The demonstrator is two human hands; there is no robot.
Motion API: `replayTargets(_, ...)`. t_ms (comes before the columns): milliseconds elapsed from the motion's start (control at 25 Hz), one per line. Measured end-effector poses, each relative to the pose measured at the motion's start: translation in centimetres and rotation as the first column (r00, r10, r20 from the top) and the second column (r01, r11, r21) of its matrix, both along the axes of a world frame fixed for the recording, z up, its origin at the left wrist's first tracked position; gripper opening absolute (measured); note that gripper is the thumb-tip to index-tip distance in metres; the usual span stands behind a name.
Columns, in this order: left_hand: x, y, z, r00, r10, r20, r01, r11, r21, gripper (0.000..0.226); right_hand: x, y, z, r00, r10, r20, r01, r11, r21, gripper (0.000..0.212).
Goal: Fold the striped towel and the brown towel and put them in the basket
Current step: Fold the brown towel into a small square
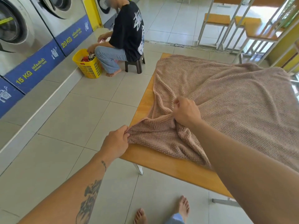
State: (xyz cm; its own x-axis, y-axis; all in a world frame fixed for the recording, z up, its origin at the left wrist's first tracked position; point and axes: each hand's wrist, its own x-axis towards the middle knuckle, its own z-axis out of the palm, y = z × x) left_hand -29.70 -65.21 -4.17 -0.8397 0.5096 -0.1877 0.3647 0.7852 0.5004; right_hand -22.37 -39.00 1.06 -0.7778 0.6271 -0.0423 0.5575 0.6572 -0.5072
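Head view: brown waffle-weave towel (234,97) spread unfolded over orange wooden table (161,160); left hand (115,141) pinches near corner, right hand (186,111) grips bunched edge. Folding barely begun; striped towel unseen; yellow plastic basket (88,65) well apart on floor.

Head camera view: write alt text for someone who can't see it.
Both hands hold a brown towel spread over a table: the left hand pinches its near corner, the right hand grips a bunched fold. Beyond, a seated person reaches into a yellow basket by washers.
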Motion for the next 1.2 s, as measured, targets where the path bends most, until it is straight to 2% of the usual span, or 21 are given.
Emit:
replayTargets(80,0.1,0.1,-0.6,0.999,0.012,0.029,-0.013,1.000,0.017,0.020,-2.4,0.6,-0.8,0.990,0.051,0.130,-0.041,0.996,-0.074,0.015)
replayTargets(160,0.3,0.1,-1.0,0.995,0.050,0.089,-0.055,0.997,0.046,0.021,-3.7,0.9,-1.8,0.934,0.165,0.316,-0.143,0.985,-0.092,0.011)
replayTargets(200,0.3,0.1,-1.1,0.990,0.067,0.124,-0.074,0.996,0.053,0.020,-4.1,0.9,-2.2,0.914,0.204,0.350,-0.183,0.979,-0.091,0.009)
replayTargets(240,0.4,0.1,-1.2,0.986,0.072,0.149,-0.081,0.995,0.055,0.019,-4.5,1.1,-2.5,0.923,0.204,0.325,-0.191,0.979,-0.074,0.010)
replayTargets(320,0.6,-0.1,-1.3,0.982,0.079,0.170,-0.088,0.995,0.046,0.016,-5.1,1.9,-2.1,0.990,0.079,0.116,-0.074,0.996,-0.040,0.014)
replayTargets(400,0.3,-0.4,-1.2,0.984,0.119,0.133,-0.124,0.992,0.031,0.015,-6.2,3.4,-0.8,0.992,-0.108,-0.066,0.096,0.983,-0.157,0.015)
replayTargets(480,-0.1,-0.6,-1.1,0.981,0.170,0.090,-0.172,0.985,0.014,0.012,-6.5,4.6,0.4,0.991,-0.131,-0.026,0.116,0.943,-0.312,0.021)
replayTargets(520,-0.1,-0.6,-1.0,0.981,0.183,0.071,-0.184,0.983,0.008,0.011,-6.0,4.7,0.8,0.995,-0.095,0.027,0.099,0.940,-0.326,0.029)
replayTargets(600,-0.2,-0.5,-0.7,0.981,0.187,0.042,-0.187,0.982,0.001,0.011,-3.7,3.8,1.1,0.999,-0.014,0.045,0.025,0.964,-0.266,0.036)
replayTargets(760,0.4,-0.7,-0.3,0.986,0.167,0.008,-0.167,0.986,-0.028,0.019,4.9,0.9,0.1,0.996,0.088,-0.016,-0.089,0.983,-0.157,0.028)
replayTargets(840,0.7,-1.0,-0.3,0.987,0.161,-0.009,-0.161,0.986,-0.047,0.018,10.0,0.1,-1.0,0.996,0.092,0.012,-0.090,0.988,-0.125,0.023)
replayTargets(960,1.1,-1.2,-0.5,0.975,0.214,0.056,-0.217,0.974,0.056,0.013,17.3,-0.2,-2.6,0.993,0.044,0.110,-0.039,0.998,-0.046,0.018)
replayTargets(1080,1.4,-0.9,0.2,0.944,0.307,0.120,-0.323,0.936,0.142,0.025,23.5,-0.1,-3.4,0.942,-0.007,0.335,0.002,1.000,0.014,0.042)
replayTargets(1200,3.2,0.4,1.5,0.937,0.348,-0.019,-0.345,0.934,0.095,0.036,27.2,0.5,-3.7,0.906,-0.111,0.408,0.064,0.990,0.128,0.054)
